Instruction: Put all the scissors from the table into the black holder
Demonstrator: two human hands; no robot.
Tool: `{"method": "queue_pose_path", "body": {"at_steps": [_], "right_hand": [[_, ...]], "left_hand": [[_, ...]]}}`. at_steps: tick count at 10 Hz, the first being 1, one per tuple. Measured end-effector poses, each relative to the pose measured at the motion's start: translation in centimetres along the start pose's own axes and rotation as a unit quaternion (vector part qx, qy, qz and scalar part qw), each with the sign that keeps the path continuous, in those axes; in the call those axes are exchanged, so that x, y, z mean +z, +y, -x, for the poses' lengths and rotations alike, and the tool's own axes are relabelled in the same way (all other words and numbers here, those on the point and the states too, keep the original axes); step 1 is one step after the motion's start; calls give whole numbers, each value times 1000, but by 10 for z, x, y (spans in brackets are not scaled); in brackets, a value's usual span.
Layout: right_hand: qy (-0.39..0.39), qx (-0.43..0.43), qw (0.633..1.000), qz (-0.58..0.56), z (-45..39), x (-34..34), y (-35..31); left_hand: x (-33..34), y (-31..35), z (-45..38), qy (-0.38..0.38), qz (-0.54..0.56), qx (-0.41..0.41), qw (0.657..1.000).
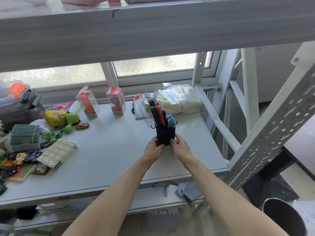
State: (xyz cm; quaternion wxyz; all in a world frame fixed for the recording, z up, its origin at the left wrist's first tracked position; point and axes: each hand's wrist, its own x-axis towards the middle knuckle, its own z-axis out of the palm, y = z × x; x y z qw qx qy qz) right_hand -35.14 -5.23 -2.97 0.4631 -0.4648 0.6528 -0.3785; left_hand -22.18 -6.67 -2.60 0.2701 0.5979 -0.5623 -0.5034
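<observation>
**Now: scissors stand in the holder**

Upright on the bench, the black holder carries black, red and blue scissors. Left hand and right hand clasp its base, fingers wrapped against its sides.

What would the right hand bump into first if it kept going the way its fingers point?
The right hand points up and left, and its fingers already touch the black holder full of scissors, so that comes first. The left hand grips the holder's other side.
</observation>
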Motion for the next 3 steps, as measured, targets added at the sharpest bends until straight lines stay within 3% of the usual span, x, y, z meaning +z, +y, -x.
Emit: {"method": "queue_pose_path", "body": {"at_steps": [1,3], "right_hand": [[-7,3,1000,-3,0,2,0],[60,72,996,9,7,3,6]], "left_hand": [[2,-3,-2,2,-13,-16,1000],[-2,-2,10,27,-64,-62,996]]}}
